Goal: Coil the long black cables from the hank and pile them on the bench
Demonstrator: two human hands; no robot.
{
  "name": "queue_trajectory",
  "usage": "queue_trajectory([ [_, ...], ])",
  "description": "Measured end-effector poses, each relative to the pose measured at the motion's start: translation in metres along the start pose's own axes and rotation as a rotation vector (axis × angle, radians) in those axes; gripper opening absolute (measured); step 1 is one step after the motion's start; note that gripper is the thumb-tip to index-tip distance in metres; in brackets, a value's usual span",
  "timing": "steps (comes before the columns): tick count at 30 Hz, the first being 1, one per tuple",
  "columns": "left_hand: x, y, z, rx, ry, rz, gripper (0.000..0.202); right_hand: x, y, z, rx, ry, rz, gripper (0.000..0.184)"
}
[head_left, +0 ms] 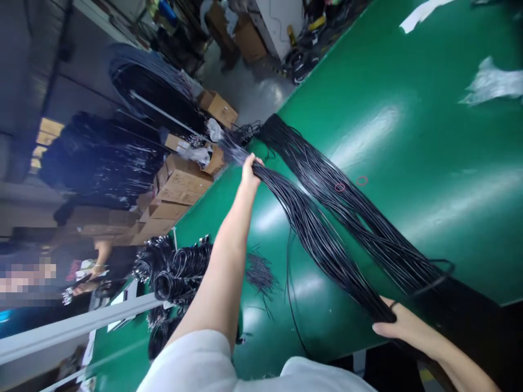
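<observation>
Right hand (398,325) gripping black cables (318,231), left hand (250,170) likewise

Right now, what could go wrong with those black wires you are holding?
The held cable bundle, gripped only at its ends by the left hand and right hand, might snag the second bundle lying close beside it and tangle. A loose strand trailing off the held bundle could catch the short wire offcuts on the green table and drag them.
</observation>
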State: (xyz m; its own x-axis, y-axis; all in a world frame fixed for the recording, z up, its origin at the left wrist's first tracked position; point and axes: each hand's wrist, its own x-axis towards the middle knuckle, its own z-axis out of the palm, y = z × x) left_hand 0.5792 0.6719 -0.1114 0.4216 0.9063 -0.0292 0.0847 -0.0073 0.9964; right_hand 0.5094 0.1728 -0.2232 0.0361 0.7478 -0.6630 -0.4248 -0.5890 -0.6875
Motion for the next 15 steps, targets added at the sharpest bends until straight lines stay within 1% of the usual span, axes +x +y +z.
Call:
queue_trajectory([
  [1, -0.006, -0.025, 0.002, 0.002, 0.001, -0.087, 0.038, -0.002, 0.008, -0.001, 0.002, -0.019, 0.012, 0.064],
  [2, -0.010, -0.045, 0.003, -0.024, 0.023, -0.186, 0.040, -0.002, 0.015, 0.000, 0.002, -0.039, 0.020, 0.062],
  [3, -0.013, -0.056, 0.002, -0.031, 0.037, -0.265, 0.041, -0.002, 0.020, 0.001, 0.000, -0.052, 0.028, 0.060],
  [4, -0.013, -0.059, 0.000, -0.038, 0.054, -0.320, 0.042, -0.001, 0.023, 0.002, -0.002, -0.046, 0.042, 0.058],
  [5, -0.012, -0.054, -0.004, -0.053, 0.067, -0.355, 0.043, 0.001, 0.026, 0.004, -0.008, -0.023, 0.057, 0.057],
  [6, -0.009, -0.042, -0.009, -0.082, 0.074, -0.366, 0.043, 0.002, 0.027, 0.005, -0.015, 0.010, 0.071, 0.056],
  [7, -0.004, -0.026, -0.014, -0.125, 0.068, -0.351, 0.042, 0.003, 0.029, 0.006, -0.022, 0.040, 0.084, 0.055],
  [8, 0.002, -0.007, -0.019, -0.179, 0.044, -0.312, 0.039, 0.004, 0.030, 0.007, -0.027, 0.060, 0.094, 0.056],
  [9, 0.008, 0.012, -0.024, -0.242, 0.008, -0.240, 0.037, 0.003, 0.031, 0.008, -0.032, 0.071, 0.104, 0.057],
  [10, 0.015, 0.027, -0.027, -0.281, -0.051, -0.157, 0.037, 0.003, 0.032, 0.008, -0.037, 0.074, 0.112, 0.059],
  [11, 0.020, 0.038, -0.029, -0.303, -0.087, -0.077, 0.037, 0.002, 0.033, 0.008, -0.043, 0.072, 0.119, 0.061],
  [12, 0.024, 0.042, -0.030, -0.308, -0.075, -0.028, 0.037, 0.002, 0.034, 0.008, -0.046, 0.077, 0.124, 0.063],
  [13, 0.025, 0.038, -0.031, -0.300, -0.044, -0.010, 0.036, 0.002, 0.035, 0.008, -0.045, 0.086, 0.123, 0.064],
  [14, 0.023, 0.028, -0.031, -0.286, 0.007, -0.024, 0.035, 0.003, 0.035, 0.008, -0.039, 0.097, 0.118, 0.063],
  [15, 0.018, 0.013, -0.031, -0.266, 0.057, -0.065, 0.034, 0.004, 0.036, 0.008, -0.028, 0.113, 0.112, 0.063],
])
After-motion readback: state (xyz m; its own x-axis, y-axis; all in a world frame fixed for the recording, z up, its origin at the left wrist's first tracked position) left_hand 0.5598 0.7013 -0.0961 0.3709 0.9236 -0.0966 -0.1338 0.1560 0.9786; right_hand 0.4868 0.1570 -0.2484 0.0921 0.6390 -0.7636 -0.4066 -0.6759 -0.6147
